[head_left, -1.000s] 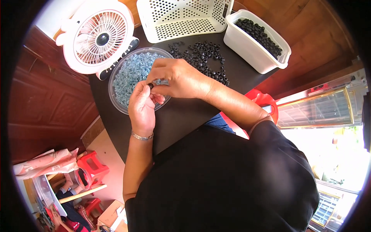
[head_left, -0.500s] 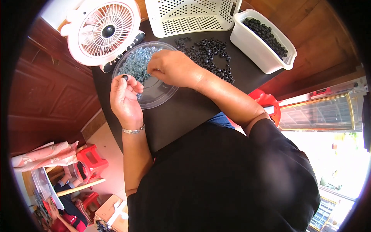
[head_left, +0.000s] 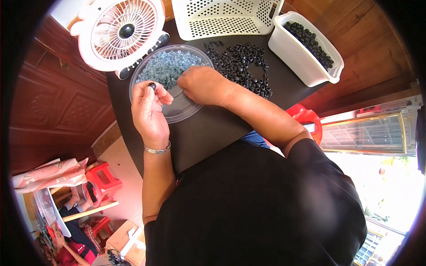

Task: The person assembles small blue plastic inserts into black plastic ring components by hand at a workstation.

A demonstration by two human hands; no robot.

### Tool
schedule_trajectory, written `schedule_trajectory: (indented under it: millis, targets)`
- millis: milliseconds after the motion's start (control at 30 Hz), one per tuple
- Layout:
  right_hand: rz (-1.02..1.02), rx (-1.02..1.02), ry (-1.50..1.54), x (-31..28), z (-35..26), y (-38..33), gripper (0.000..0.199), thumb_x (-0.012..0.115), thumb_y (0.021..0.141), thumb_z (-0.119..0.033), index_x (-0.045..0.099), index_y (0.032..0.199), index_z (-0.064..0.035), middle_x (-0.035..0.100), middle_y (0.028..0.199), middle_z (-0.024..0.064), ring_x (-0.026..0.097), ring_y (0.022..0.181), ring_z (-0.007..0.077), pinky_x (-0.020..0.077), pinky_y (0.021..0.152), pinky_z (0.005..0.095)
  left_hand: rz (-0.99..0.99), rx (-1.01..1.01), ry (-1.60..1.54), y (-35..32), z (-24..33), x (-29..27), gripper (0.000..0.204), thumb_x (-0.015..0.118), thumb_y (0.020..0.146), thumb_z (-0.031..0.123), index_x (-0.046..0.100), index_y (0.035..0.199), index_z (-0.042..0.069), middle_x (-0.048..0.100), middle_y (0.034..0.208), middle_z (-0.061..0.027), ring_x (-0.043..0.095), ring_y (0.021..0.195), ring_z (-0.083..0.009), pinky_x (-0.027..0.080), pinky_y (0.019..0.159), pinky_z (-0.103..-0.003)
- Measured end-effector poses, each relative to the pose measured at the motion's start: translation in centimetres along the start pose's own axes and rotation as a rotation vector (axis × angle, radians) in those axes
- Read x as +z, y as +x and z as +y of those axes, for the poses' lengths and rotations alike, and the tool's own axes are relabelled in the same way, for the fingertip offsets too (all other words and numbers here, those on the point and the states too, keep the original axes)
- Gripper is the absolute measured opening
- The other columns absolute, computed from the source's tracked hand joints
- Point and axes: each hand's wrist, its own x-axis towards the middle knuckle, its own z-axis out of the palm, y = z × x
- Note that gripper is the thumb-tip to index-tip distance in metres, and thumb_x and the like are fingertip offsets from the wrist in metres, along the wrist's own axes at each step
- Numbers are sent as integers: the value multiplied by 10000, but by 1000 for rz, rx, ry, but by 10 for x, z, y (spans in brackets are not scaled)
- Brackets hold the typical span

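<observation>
Head view: a black bead sits at the fingertips of the left hand, pinched between thumb and forefinger, as I follow the work from my remote post. Those two digits close on the bead while the other fingers curl loosely, palm turned up above a silver-toned bracelet. The right hand, back uppermost, bends over a clear round tray, fingertips near a heap of pale blue translucent pieces; its fingers look drawn together, but I cannot tell whether they grip anything. From my angle the held bead shows against the tray's left part, well apart from the loose black beads spread on the dark table and the black pieces in a white tub. Possible lettering is too small for me to read: a pale strip on a carton, a mark on a co-worker's red shirt.
</observation>
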Motion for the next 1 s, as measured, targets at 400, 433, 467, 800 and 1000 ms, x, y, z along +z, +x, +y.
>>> schedule_trajectory:
  millis: [400, 433, 467, 800, 1000]
  targets:
    - [125, 235, 1399, -7, 16, 7, 178, 587, 926, -156, 634, 963, 12, 634, 864, 10, 565, 798, 70, 476, 742, 227, -89, -58, 5, -4, -2, 4, 179, 431, 954, 165, 515, 990, 11, 575, 831, -78, 536, 697, -150, 418, 663, -274]
    - [126, 231, 1399, -10, 15, 6, 178, 587, 926, -156, 634, 963, 12, 634, 864, 10, 565, 798, 70, 476, 742, 227, -89, -56, 7, -4, -3, 5, 179, 431, 954, 165, 515, 990, 11, 575, 831, -78, 536, 697, -150, 418, 663, -274]
    - [128, 239, 1437, -12, 14, 6, 180, 585, 926, -154, 632, 966, 15, 637, 870, 17, 570, 802, 78, 476, 751, 230, -98, -81, 2, -5, -3, 6, 182, 432, 956, 169, 514, 991, 11, 576, 834, -77, 536, 699, -149, 418, 664, -274]
    - [178, 134, 1394, -8, 9, 6, 159, 595, 926, -151, 614, 933, 7, 621, 870, 14, 553, 839, 83, 454, 791, 235, -84, -183, 89, -7, -5, 11, 172, 496, 932, 177, 557, 981, 24, 594, 976, -69, 557, 797, -131, 423, 687, -252]
    - [150, 140, 1318, -4, 9, 7, 156, 605, 923, -149, 614, 942, 6, 625, 922, 26, 556, 887, 94, 454, 828, 250, -51, -251, 129, -4, -10, 2, 171, 498, 929, 181, 567, 979, 33, 591, 1026, -68, 565, 818, -131, 427, 696, -249]
